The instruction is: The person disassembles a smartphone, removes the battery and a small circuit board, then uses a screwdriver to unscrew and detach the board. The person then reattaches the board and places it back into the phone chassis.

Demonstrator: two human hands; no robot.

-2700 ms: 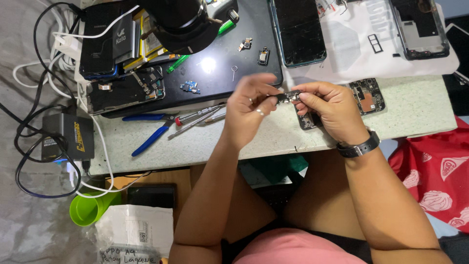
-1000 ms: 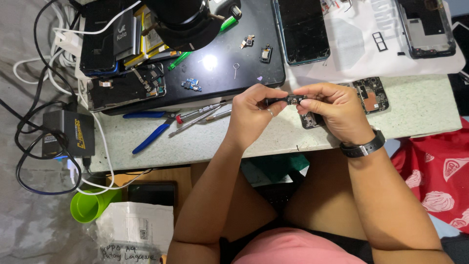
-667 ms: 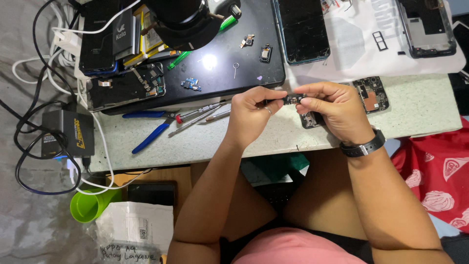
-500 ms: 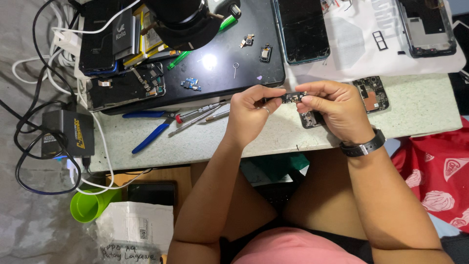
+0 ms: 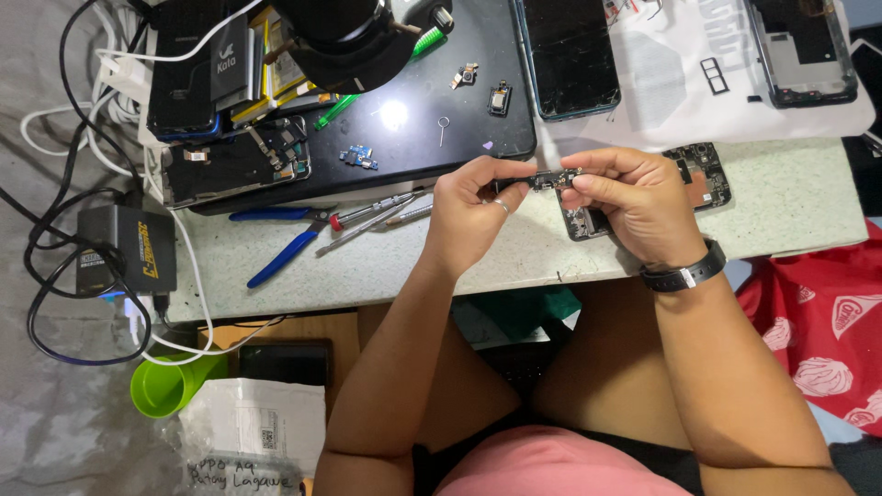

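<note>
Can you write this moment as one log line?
left hand: pinching small circuit board | right hand: pinching same board | below: opened phone on table

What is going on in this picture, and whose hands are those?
The camera sits on a person's head and looks down, so the two bare hands belong to them. The left hand and the right hand pinch a small dark circuit board between their fingertips, above a pale table. On the table lies a black mat with tiny parts on it, an opened phone, blue-handled pliers, a screwdriver and a phone screen. Another circuit board lies under the right hand. The right wrist wears a black watch.
</note>
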